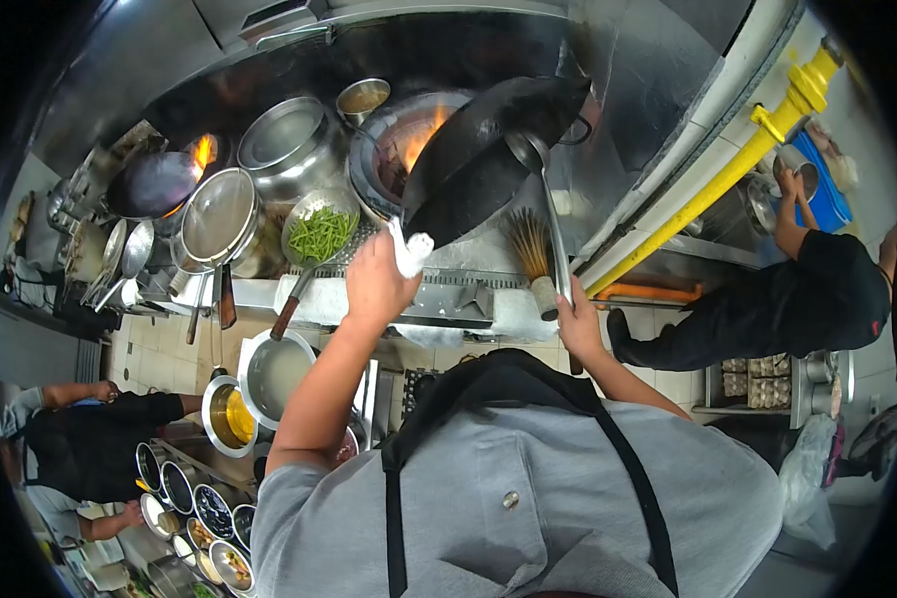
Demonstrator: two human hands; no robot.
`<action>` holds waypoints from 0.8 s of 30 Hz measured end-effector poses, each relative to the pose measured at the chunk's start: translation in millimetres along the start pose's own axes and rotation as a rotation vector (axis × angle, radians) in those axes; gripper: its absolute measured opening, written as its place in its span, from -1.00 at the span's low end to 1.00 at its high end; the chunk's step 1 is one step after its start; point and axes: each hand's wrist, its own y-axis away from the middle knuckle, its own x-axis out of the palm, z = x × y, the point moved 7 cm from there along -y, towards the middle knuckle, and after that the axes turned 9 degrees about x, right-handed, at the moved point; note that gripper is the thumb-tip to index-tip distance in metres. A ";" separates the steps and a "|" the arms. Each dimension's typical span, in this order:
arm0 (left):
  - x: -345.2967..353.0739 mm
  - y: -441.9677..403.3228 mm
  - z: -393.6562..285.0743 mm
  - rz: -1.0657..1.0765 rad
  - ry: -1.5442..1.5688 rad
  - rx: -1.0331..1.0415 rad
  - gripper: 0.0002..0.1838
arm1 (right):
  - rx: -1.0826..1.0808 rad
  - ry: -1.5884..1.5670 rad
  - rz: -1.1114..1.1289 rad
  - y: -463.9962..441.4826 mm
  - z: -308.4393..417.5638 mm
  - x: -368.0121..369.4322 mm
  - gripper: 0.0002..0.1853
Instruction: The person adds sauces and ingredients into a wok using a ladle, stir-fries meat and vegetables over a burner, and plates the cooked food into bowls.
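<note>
My left hand (381,279) is closed round a white cloth (410,249) at the near edge of a large black wok (468,164). The wok is tipped up steeply beside the burner (374,159), where orange flames show. In my right hand (580,324) is the long handle of a metal ladle (551,209), its bowl resting at the wok's dark surface. A bamboo wok brush (530,249) stands just left of the ladle handle. Close to my left hand, green beans (321,234) lie in a perforated skimmer (354,204).
A lidded steel pot (287,140), a mesh strainer (219,214) and a second wok (149,186) over flame line the stove's left. A yellow pipe (703,209) runs along the right. Behind are an oil bowl (234,419) and several ingredient pots (179,488). Co-workers stand both sides.
</note>
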 end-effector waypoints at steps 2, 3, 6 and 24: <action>4.8 18.1 7.5 -0.129 -0.023 0.116 -0.30 | 0.209 -0.079 0.122 14.6 0.5 2.7 -0.45; 17.0 26.6 15.4 -0.042 0.048 0.074 -0.27 | 0.229 -0.056 0.127 19.9 -6.5 -1.9 -0.45; 26.9 52.7 38.5 -0.109 0.033 0.078 -0.26 | -0.186 -0.100 -0.003 21.1 -8.5 -7.0 -0.45; 205.4 -43.6 96.0 -0.354 1.484 -1.051 -0.58 | -0.178 -0.424 0.126 -44.5 117.7 -39.0 -0.45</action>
